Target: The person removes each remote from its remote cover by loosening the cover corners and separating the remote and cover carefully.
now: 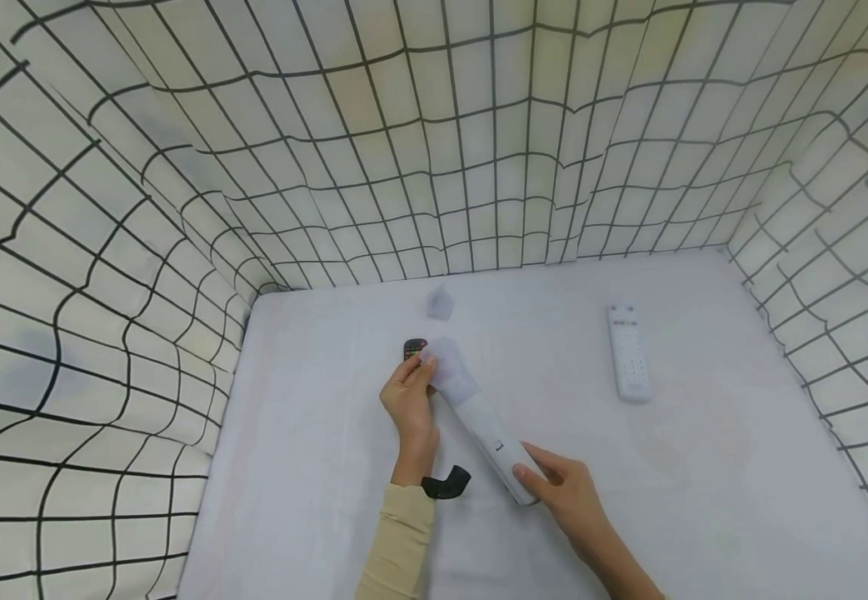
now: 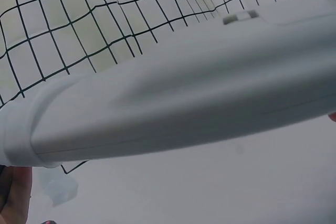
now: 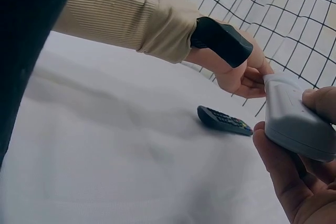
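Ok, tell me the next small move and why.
Probably a gentle pull on the filmy wrap with the left hand: it pinches the wrap at one end of the held remote, while the right hand grips the other.

We can read no text, brand or number. Lettering on the white remote (image 1: 630, 358) at the right is too small for us, as is that on the dark remote (image 1: 412, 347) farther left; on the slanting white device (image 1: 488, 427) between them, we make out only an illegible dark mark (image 1: 499, 446).
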A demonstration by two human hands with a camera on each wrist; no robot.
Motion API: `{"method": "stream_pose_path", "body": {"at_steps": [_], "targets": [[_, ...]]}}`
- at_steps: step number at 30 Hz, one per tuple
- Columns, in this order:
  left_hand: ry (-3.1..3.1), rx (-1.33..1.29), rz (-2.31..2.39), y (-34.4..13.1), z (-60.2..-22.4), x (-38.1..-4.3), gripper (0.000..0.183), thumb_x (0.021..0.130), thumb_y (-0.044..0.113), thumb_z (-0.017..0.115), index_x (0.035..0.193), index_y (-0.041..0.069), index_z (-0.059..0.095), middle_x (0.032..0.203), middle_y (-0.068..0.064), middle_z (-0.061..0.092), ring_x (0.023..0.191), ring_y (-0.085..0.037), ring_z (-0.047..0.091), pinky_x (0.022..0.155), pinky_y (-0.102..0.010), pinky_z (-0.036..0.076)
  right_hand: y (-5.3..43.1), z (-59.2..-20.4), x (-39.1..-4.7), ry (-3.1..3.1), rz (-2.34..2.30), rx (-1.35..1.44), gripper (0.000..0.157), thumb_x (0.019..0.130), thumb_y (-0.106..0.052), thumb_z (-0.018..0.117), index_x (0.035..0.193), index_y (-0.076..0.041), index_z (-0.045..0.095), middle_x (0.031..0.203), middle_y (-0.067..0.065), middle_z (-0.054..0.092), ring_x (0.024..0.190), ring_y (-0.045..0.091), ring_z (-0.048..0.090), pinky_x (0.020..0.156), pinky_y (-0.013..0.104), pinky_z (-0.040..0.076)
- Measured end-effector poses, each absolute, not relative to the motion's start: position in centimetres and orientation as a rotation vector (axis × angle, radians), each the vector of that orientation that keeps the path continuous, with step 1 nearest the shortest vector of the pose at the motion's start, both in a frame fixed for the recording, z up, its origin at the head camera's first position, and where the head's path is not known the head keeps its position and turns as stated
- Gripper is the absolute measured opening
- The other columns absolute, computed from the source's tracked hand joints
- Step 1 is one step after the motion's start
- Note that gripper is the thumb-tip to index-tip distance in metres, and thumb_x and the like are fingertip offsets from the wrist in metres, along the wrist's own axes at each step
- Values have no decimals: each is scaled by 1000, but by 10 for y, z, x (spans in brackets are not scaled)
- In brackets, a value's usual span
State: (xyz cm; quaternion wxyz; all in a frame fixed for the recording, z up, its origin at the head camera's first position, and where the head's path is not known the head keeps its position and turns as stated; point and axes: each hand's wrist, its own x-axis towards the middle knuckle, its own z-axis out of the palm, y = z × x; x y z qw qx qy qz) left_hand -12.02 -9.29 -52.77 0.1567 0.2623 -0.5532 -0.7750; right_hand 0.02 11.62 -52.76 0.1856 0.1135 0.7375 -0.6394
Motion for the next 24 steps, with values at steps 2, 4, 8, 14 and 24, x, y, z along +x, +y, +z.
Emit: {"method": "stream_pose_path", "body": {"at_steps": [2,4,8,14,24], "targets": [[-1586,751,-2216,-94,-529,-120,30,89,6,82,117,-4,75,88,2,80,70,-1,64,60,-17,48,116,-528,1,2079,-1800,317,60,92,-40,79,141,-9,65,150,12,61,147,37,49,116,58,44],[-1588,745,-2215,-94,-529,-120,31,90,7,82,118,-5,75,90,2,80,71,-1,63,61,-17,47,116,-529,1,2081,-1799,318,59,91,-40,80,140,-10,65,149,11,62,147,37,50,116,58,44],[-1586,741,-2214,-95,-531,-121,31,90,8,82,117,-4,75,91,4,80,71,-1,62,61,-17,46,117,-528,3,2085,-1791,319,58,91,-40,80,140,-11,66,148,11,63,146,37,51,114,57,46],[-1584,759,-2205,-97,-533,-122,28,89,8,83,115,-2,77,92,2,80,69,-1,61,60,-17,46,118,-528,4,2085,-1775,317,59,91,-42,80,140,-12,66,149,10,63,147,37,50,115,57,44],[-1587,768,-2187,-97,-535,-122,28,89,9,83,114,-3,78,94,1,78,70,-3,59,62,-18,47,124,-528,6,2098,-1749,308,57,91,-42,79,139,-12,67,147,8,64,147,36,50,118,61,40]]}}
